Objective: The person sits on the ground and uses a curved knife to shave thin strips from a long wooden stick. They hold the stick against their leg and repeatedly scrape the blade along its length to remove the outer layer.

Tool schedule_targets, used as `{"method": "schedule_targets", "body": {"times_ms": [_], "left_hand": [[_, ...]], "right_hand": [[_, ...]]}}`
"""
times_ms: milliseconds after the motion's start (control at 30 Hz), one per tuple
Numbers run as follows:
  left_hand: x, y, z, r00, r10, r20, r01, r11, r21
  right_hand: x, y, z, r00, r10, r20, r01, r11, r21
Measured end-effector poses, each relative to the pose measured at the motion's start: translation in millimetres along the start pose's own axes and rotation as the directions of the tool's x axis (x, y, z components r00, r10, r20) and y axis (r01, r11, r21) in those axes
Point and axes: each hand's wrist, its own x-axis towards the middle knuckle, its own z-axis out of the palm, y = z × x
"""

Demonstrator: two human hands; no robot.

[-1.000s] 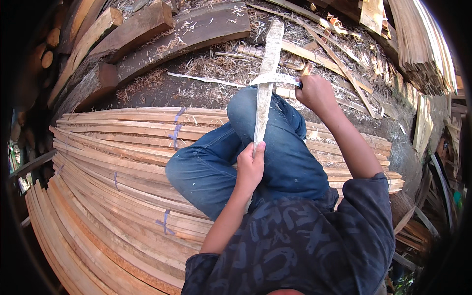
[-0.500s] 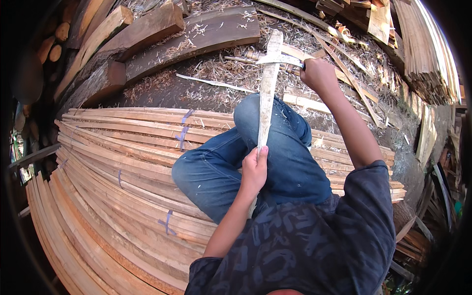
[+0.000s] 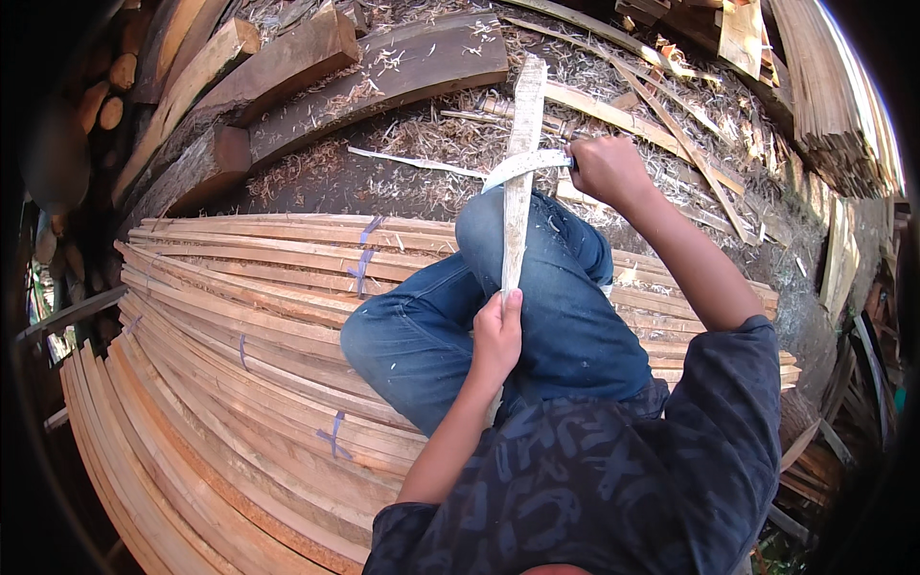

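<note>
My left hand (image 3: pixel 497 337) is closed round the near end of a pale, flat wood strip (image 3: pixel 523 125). The strip points away from me over my raised knee in blue jeans. My right hand (image 3: pixel 610 170) grips the dark handle of a knife (image 3: pixel 551 159), to the right of the strip. Its light blade lies across the strip around mid-length. A pale curved piece, possibly a shaving, shows at the blade's left end; I cannot tell where one stops and the other starts.
Under and beside my legs lie long sawn strips (image 3: pixel 249 383) in bundles with purple ties (image 3: pixel 333 436). Thick timber beams (image 3: pixel 383 81) rest at the far left. Shavings (image 3: pixel 412 144) and loose sticks (image 3: pixel 690 153) cover the ground ahead. A stack of thin boards (image 3: pixel 829 91) stands far right.
My right hand and the knife have come nearer to me along the strip. A curved pale piece now shows at the blade. My left hand keeps its hold, almost unmoved.
</note>
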Motion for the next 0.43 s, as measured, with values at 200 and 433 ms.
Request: {"method": "schedule_targets", "body": {"times_ms": [200, 433], "left_hand": [[7.1, 1.2, 1.1, 0.987, -0.117, 0.112, 0.130, 0.985, -0.112], [0.3, -10.7, -0.5, 0.997, -0.030, 0.071, 0.036, 0.995, -0.088]], "right_hand": [[38.1, 42.3, -8.2, 0.907, 0.410, -0.101, -0.410, 0.912, 0.021], [10.7, 18.9, 4.4, 1.000, -0.026, -0.001, 0.026, 0.999, -0.030]]}}
